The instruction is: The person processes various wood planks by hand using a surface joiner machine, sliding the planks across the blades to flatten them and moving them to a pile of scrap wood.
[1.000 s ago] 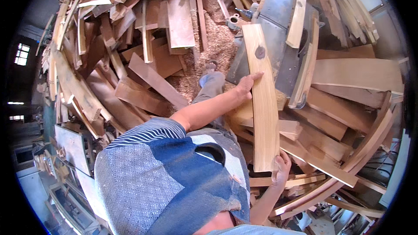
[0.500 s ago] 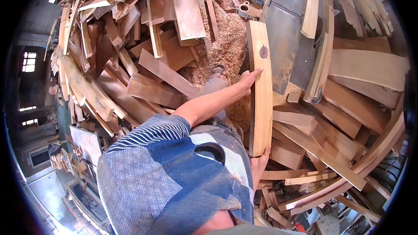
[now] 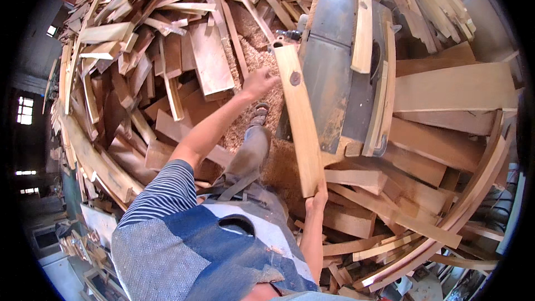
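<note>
I hold a long, pale wooden board (image 3: 301, 128) with a dark knot near its far end. My left hand (image 3: 257, 82) grips its left edge near the top. My right hand (image 3: 319, 198) holds its near end from below. The board lies lengthwise along the left side of a grey metal woodworking machine table (image 3: 334, 72). My leg and sandalled foot (image 3: 259, 114) stand on sawdust just left of the board.
A curved wooden strip (image 3: 362, 33) lies on the machine top. A large heap of offcuts and planks (image 3: 139, 67) fills the left and back. Wide boards (image 3: 446, 89) and curved slats are stacked on the right. Sawdust (image 3: 251, 39) covers the floor ahead.
The board has been pushed forward along the machine, and my left arm has stretched out farther. My right hand has followed its near end forward.
</note>
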Demonstrator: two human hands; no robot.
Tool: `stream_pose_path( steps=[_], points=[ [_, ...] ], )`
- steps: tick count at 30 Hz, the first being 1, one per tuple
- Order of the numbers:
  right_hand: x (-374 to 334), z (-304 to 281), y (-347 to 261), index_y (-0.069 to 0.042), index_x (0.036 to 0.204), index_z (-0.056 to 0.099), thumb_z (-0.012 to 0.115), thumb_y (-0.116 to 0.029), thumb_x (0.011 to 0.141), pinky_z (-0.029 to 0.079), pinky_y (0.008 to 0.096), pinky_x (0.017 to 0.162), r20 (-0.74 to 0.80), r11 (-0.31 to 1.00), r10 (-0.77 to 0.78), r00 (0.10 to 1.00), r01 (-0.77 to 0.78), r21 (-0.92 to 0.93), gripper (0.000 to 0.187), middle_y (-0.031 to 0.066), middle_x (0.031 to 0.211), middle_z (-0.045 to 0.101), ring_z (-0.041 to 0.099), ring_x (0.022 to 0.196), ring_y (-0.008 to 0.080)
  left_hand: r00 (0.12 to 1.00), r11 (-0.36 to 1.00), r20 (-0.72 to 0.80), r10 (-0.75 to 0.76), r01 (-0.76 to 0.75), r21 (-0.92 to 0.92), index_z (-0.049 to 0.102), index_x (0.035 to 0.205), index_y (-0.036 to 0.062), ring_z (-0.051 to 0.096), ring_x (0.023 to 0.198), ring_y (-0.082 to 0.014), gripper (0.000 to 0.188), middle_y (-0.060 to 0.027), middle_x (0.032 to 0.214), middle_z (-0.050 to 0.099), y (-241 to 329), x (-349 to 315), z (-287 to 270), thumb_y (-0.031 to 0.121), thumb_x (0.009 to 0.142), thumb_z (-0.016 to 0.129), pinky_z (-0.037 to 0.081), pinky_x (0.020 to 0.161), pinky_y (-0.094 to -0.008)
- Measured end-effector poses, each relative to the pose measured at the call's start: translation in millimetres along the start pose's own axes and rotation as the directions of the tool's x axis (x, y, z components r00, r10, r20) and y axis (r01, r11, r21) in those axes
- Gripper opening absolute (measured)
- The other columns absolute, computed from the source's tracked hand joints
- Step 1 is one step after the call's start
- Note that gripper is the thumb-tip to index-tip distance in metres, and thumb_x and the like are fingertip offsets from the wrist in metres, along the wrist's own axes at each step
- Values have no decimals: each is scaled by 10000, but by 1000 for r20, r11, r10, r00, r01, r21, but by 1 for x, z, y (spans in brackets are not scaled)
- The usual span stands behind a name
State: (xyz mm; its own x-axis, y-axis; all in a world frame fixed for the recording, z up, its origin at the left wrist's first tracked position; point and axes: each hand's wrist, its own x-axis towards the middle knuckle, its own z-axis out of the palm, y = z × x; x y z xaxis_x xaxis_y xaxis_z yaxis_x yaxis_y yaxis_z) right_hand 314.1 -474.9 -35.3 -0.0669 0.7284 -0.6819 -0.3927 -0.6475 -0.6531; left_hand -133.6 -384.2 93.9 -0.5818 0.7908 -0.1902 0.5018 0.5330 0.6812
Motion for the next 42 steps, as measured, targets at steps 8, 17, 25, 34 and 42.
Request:
stream_pose_path(
  steps=[8, 17, 25, 34, 42],
  points=[
    [-16, 110, -46, 30, 1526, 380, 877, -266, 740, 294, 545, 1184, 353, -144, -499, 792, 326, -934, 976, 310, 1522, 376, 356, 1411, 476, 929, 942, -162, 332, -337, -1, 651, 1109, -2, 718, 960, -368, 472, -236, 1003, 725, 80, 248, 2, 389, 857, 728, 543, 830, -476],
    [49, 261, -51, -4, 1578, 254, 931, -248, 653, 329, 620, 1127, 195, -280, -172, 966, 142, -950, 1171, 272, 1479, 384, 406, 1348, 455, 957, 953, 110, 268, -280, 117, 647, 1152, -25, 631, 1178, -399, 561, -243, 1221, 668, 181, 473, 117, 434, 844, 744, 496, 1012, -487],
    [60, 283, -51, -73, 1595, 266, 895, -284, 695, 252, 680, 1168, -32, -289, -95, 995, -58, -956, 1118, 263, 1497, 371, 373, 1402, 430, 969, 984, 204, 143, -160, 74, 618, 1271, -7, 599, 1248, -413, 740, -245, 1317, 608, 271, 543, 206, 540, 800, 785, 498, 1042, -486],
    [62, 278, -45, -106, 1576, 305, 895, -296, 655, 293, 684, 1153, 0, -310, -187, 982, -59, -949, 1110, 244, 1492, 385, 407, 1382, 428, 976, 962, 215, 43, -98, 254, 312, 1524, -81, 375, 1452, -459, 1172, -360, 1621, 213, 308, 559, 266, 620, 739, 827, 406, 1156, -443],
    [61, 279, -54, -143, 1589, 296, 908, -298, 661, 270, 693, 1164, -39, -272, -144, 989, -78, -959, 1123, 235, 1499, 382, 397, 1394, 420, 944, 999, 328, -34, 23, 36, 571, 1298, -95, 594, 1265, -357, 829, -297, 1405, 507, 303, 571, 216, 419, 701, 829, 534, 1015, -379]
  ],
)
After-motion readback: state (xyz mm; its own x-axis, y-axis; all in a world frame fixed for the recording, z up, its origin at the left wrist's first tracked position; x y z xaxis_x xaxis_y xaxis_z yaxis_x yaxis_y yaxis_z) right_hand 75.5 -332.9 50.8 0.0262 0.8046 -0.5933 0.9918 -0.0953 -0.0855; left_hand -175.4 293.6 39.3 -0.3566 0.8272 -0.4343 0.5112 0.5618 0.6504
